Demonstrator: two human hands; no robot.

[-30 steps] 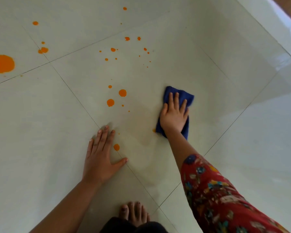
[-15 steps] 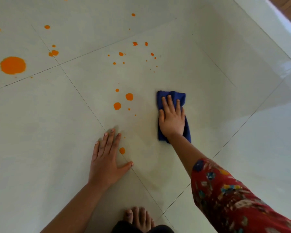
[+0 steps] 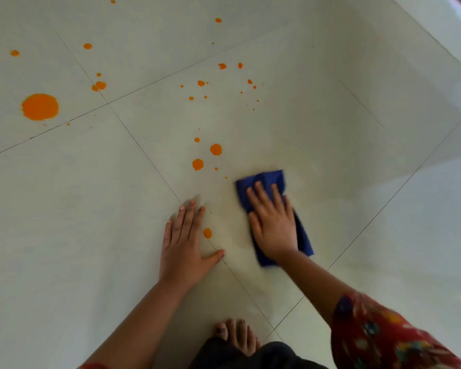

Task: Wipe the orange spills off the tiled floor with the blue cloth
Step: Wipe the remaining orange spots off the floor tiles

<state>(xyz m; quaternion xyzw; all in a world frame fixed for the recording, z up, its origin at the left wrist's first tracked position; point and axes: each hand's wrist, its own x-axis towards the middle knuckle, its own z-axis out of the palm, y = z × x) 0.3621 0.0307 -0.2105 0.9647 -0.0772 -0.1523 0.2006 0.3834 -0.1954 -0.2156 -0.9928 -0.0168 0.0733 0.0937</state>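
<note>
Head view: the right hand (image 3: 273,222) lies flat on the blue cloth (image 3: 266,178), its fingers straight and slightly spread, pressing the folded cloth onto the tiled floor (image 3: 343,83). The cloth sits on the central tile, a little toward the near edge of the floor, its outline blurred. The left hand (image 3: 184,246) rests palm down on the floor just beside the cloth, fingers straight and close together, thumb held out to the side across a grout line. A small orange drop (image 3: 207,233) lies between the two hands, just beside the left index finger. Two larger drops (image 3: 215,149) with a few specks lie just beyond the cloth on the same tile. More scattered spots (image 3: 222,66) dot the far part of that tile. The big orange puddle (image 3: 40,107) sits well apart toward the far left corner, with smaller blots (image 3: 99,85) near it by a tile joint. A red patterned sleeve (image 3: 383,334) covers the right upper arm, and a bare foot (image 3: 237,334) stands at the near edge
</note>
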